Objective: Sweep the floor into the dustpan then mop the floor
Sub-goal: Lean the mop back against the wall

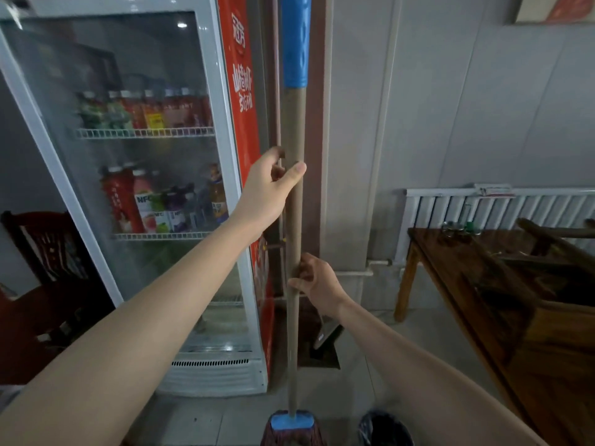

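Note:
An upright mop stands in front of me, with a tan handle (296, 220) and a blue grip sleeve (296, 40) at the top. Its blue clamp and reddish strands (291, 428) touch the floor at the bottom edge. My left hand (269, 191) holds the handle at mid-height, thumb across the front and fingers curled behind. My right hand (317, 283) grips the handle lower down. Behind the mop, a grey dustpan (326, 334) leans in the gap between the fridge and the wall, beside a thin pole (276, 91).
A glass-door drinks fridge (145, 188) with a red side panel stands to the left. A dark wooden chair (45, 284) is at the far left. On the right are a wooden table (483, 284) and a white radiator (483, 207). A black bin (383, 429) sits by my feet.

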Motion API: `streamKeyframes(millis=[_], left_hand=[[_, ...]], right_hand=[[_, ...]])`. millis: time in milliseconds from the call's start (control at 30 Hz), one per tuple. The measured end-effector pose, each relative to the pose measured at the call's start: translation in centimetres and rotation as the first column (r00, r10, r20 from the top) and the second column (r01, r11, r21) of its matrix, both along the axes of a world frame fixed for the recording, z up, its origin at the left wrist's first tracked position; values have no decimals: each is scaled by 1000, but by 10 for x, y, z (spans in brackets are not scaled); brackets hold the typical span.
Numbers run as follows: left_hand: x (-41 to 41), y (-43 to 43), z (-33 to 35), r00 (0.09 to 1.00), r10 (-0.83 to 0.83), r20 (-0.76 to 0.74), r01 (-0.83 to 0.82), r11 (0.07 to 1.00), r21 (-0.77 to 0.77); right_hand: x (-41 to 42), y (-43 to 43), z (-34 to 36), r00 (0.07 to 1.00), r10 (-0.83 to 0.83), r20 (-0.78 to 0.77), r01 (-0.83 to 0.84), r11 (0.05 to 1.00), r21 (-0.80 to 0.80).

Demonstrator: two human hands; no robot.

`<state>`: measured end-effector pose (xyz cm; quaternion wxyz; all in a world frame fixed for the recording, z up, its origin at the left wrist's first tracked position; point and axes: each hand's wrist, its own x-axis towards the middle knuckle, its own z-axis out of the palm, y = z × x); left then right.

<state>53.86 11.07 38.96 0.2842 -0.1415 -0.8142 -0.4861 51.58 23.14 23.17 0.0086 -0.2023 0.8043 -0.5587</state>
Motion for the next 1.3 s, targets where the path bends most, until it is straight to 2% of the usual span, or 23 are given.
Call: streamKeyframes(millis=[233,500,667,833,967,1133,1300], left_hand=[[-60,5,14,997,-66,34,65,998,17],[-160,28,6,990,-126,60,123,991,44],[-223,66,10,978,-193,82,192,981,14],[-279,108,15,970,-231,72,228,972,55],[-312,136,18,959,-271,77,270,962,31],[-347,174,20,919,-375,121,380,925,-19],[-385,206,16,880,-464,102,466,885,5]], right_hand=[[-53,7,9,989,-138,-46,140,989,45],[-156,38,-6,985,-169,-39,173,976,130],[-224,81,-10,988,-151,-40,155,981,119],[-285,125,-10,982,-177,-66,182,980,78],[-323,156,-13,972,-230,-52,232,972,40],[-359,198,-17,949,-316,-22,316,946,68],[-394,237,-29,918,-397,-12,398,917,37]])
